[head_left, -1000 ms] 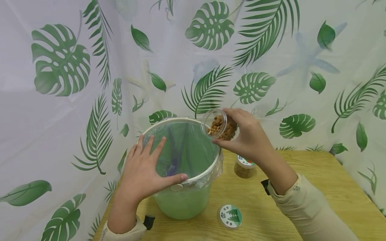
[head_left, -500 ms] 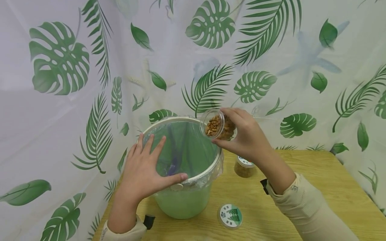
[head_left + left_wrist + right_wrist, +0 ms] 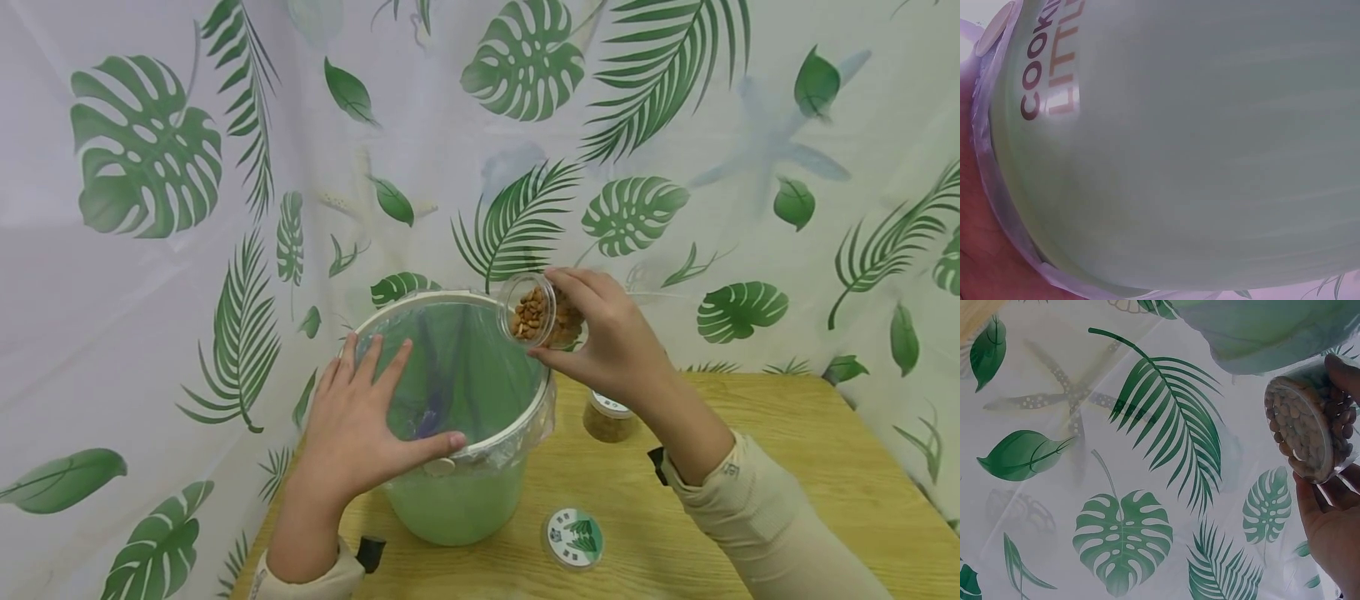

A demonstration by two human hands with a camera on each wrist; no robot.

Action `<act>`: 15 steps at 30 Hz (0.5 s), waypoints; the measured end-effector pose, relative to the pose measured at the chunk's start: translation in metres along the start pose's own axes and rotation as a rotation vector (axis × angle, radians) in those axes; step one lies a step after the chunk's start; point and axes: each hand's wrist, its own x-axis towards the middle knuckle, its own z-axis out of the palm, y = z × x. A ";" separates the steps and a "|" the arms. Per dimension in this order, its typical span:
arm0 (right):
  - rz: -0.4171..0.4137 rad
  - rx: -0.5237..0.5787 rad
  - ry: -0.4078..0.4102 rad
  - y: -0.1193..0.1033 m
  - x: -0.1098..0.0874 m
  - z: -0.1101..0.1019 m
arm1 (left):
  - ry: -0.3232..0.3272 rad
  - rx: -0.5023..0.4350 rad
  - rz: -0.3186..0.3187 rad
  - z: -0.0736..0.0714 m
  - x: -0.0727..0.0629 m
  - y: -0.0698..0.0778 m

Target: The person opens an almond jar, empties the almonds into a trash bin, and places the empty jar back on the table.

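My right hand grips a clear plastic jar between thumb and fingers. The jar lies tilted over the right rim of a green trash bin, its uncovered mouth facing left. Small brown nut-like pieces fill much of it in the right wrist view. My left hand is spread on the bin's near left side, thumb along the rim and straight fingers over the opening. A clear plastic bag lines the bin and folds over its rim. The bin's lettered wall fills the left wrist view.
A round lid with a white and green label lies on the wooden table, right of the bin. Behind my right forearm stands another jar with brown contents. A leaf-patterned curtain hangs behind and at the left.
My right hand has shifted the jar slightly left, and the brown pieces have settled a little differently inside it. The left hand and the bin have stayed put.
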 end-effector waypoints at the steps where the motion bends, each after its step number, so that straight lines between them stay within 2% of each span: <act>1: -0.005 -0.003 0.001 0.000 0.000 0.000 | 0.001 0.000 0.000 0.000 0.000 0.000; 8: -0.059 -0.004 0.019 0.000 0.000 0.001 | 0.007 -0.002 0.003 0.000 -0.001 -0.001; 15: -0.079 -0.006 0.025 0.001 0.001 0.001 | 0.012 -0.001 0.005 0.001 -0.001 0.000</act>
